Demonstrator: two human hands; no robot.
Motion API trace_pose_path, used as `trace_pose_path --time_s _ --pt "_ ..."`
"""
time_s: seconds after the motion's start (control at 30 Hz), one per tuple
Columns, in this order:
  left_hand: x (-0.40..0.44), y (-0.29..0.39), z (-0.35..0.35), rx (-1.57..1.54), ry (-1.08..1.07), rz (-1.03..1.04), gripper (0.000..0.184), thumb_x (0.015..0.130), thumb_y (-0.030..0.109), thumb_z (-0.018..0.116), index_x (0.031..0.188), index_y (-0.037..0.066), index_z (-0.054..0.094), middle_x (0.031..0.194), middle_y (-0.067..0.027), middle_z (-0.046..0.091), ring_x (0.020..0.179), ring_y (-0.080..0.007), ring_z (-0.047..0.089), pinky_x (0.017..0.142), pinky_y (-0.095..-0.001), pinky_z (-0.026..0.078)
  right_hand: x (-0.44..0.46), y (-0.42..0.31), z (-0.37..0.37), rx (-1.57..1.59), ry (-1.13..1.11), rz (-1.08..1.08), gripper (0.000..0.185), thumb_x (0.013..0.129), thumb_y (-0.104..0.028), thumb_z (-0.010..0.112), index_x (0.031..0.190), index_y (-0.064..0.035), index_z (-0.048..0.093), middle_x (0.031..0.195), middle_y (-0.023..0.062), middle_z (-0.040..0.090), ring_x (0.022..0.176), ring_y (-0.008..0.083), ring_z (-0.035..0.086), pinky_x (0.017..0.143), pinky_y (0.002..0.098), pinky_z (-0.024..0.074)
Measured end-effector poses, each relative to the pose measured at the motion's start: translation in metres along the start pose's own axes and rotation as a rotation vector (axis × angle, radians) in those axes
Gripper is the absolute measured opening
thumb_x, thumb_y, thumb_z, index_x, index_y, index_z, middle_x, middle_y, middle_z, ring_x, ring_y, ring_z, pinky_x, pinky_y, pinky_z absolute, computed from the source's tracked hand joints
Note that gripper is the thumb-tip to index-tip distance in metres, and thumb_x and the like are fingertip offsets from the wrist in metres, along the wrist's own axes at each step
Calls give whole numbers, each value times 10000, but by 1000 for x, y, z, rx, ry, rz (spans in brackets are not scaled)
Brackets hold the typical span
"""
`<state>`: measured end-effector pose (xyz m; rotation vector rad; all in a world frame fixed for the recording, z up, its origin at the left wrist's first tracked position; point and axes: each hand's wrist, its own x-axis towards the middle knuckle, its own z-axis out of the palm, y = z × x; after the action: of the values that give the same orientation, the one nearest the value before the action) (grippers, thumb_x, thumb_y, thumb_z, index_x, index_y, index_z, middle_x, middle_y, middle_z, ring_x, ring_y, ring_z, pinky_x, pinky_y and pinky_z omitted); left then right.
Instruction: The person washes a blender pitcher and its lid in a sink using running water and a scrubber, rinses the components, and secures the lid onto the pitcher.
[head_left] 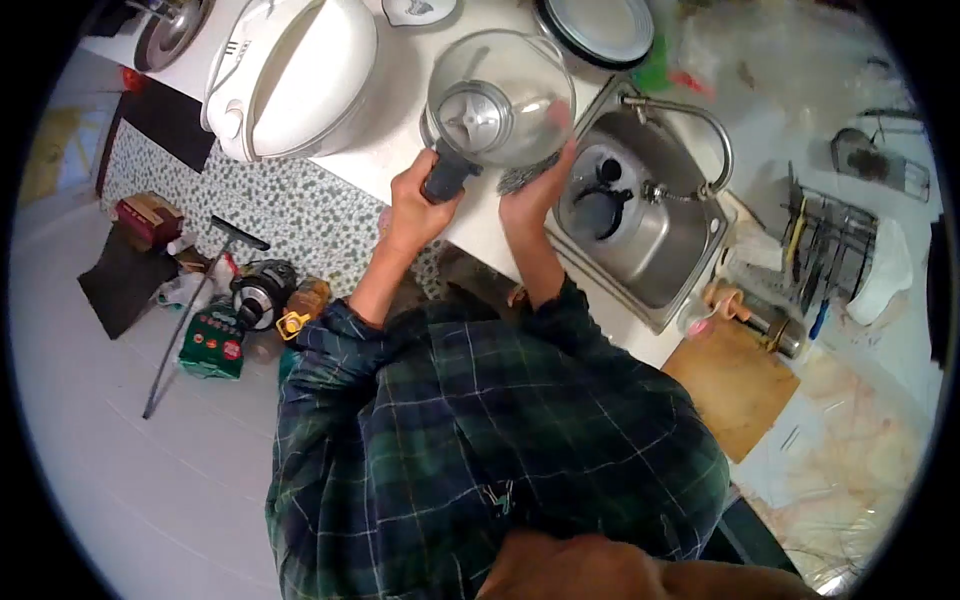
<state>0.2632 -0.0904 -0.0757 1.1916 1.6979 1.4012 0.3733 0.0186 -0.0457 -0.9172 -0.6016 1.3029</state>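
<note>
A clear blender jar [538, 128] is tilted so that its mouth faces me, and the metal blade base shows at the bottom inside. Its dark grey handle [447, 176] is in the closed grip of my left hand [415, 203]. My right hand [532, 205] is closed around a grey wire-like scouring pad [522, 177], which lies against the jar's outer near side. Some right fingertips appear blurred through the jar wall. In the steel sink [655, 275], just right of my right hand, are a black round part [597, 213] and a whitish round piece beneath it.
A large white lidded pot [320, 75] stands left of the jar. Stacked plates [603, 25] are behind the sink, with a curved faucet [722, 140] over it. To the right are a dish rack [830, 245] and a wooden board [725, 385]. Bags, bottles and a squeegee [190, 310] occupy the lower left.
</note>
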Motion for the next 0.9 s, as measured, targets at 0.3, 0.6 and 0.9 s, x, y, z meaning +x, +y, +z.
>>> trace_pose_path --time_s 0.3,0.6,0.9 --pt "2 4 4 25 73 70 248 672 45 680 865 25 526 709 -130 589 629 -212 598 611 -284 463 2 28 -13 -204 -29 -141 501 962 -370 330 1285 -5 448 1303 95 468 1197 209 423 1005 304 291" --pt "5 -4 -7 -10 -56 -61 368 691 13 678 1043 10 571 834 -79 637 756 -117 588 716 -265 472 39 59 -61 -80 -339 118 534 963 -377 289 1267 30 454 1289 111 487 1216 204 419 1049 323 271" --pt "7 0 -16 -40 4 -10 225 631 16 661 785 36 499 635 -100 515 554 -169 489 559 -278 421 141 19 60 -102 -1250 1075 514 950 -327 317 1198 90 484 1139 170 575 1069 233 544 968 330 405"
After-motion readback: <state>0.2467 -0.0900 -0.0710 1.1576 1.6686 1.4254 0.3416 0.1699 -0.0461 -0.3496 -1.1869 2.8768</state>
